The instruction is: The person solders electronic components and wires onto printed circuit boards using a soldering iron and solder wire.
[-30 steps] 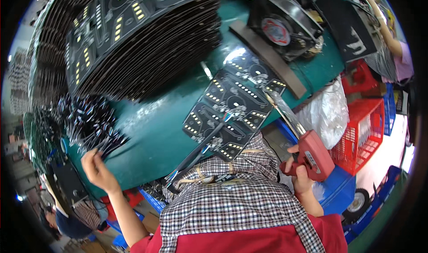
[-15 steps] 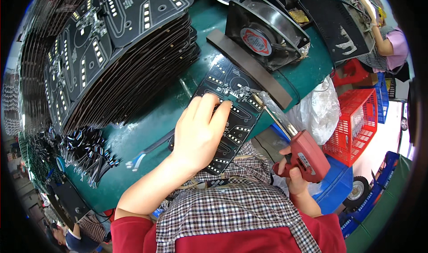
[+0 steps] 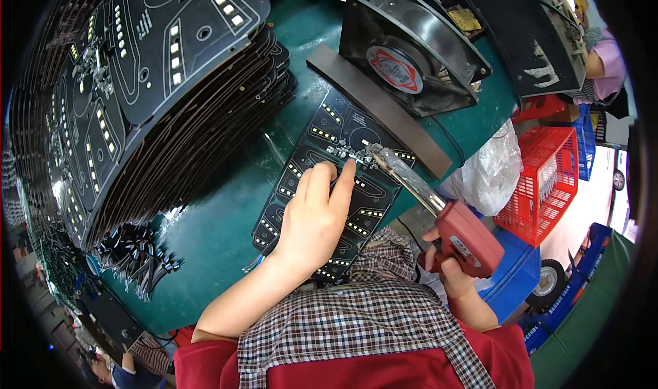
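Observation:
A black circuit board with rows of small light-coloured LEDs lies tilted in front of me, its lower end by my checked apron. My left hand is over the board, fingers closed near the cluster of parts. A cable with coloured wire ends shows beside my left wrist; most of it is hidden under the hand, which seems to pinch it. My right hand grips a red soldering gun. The gun's metal tip reaches the part cluster, close to my left fingertips.
Tall stacks of similar boards fill the left of the green table. Bundled cables lie below them. A dark bar and a black fan stand beyond the board. Red crate and blue bin are at right.
The soldering gun's tip has moved left and up, closer to my left fingertips. The cable end has swung in toward my left wrist. The board appears turned slightly.

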Motion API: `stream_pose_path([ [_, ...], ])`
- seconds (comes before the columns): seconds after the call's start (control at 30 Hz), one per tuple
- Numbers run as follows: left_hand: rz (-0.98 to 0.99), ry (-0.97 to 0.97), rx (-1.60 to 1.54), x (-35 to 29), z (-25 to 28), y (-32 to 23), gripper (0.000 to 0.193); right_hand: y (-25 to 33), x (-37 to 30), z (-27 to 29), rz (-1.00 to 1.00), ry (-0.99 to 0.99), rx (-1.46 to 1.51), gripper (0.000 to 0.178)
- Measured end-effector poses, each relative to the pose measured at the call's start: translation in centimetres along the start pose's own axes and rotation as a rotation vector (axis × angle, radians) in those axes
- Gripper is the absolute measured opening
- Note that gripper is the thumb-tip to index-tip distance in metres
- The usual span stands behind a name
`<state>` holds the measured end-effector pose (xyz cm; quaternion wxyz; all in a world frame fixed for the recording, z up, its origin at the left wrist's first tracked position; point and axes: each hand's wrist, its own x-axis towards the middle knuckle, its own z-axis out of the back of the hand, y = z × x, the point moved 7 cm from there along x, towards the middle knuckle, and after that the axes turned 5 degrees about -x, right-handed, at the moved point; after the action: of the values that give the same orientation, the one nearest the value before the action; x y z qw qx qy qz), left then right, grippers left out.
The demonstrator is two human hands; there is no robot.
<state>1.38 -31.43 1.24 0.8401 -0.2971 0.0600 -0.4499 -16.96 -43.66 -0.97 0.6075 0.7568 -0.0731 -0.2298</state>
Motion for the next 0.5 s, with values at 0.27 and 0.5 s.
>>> stream_pose_path([
  [0.27, -0.065, -0.034, 0.144, 0.1, 0.2, -0.5, 0.046, -0.3, 0.3, 0.2, -0.067, 0.019, -0.067, 0.074],
  [0.5, -0.090, -0.045, 0.186, 0.3, 0.5, -0.7, 0.045, -1.0, -0.1, 0.6, -0.040, 0.030, -0.200, 0.070],
])
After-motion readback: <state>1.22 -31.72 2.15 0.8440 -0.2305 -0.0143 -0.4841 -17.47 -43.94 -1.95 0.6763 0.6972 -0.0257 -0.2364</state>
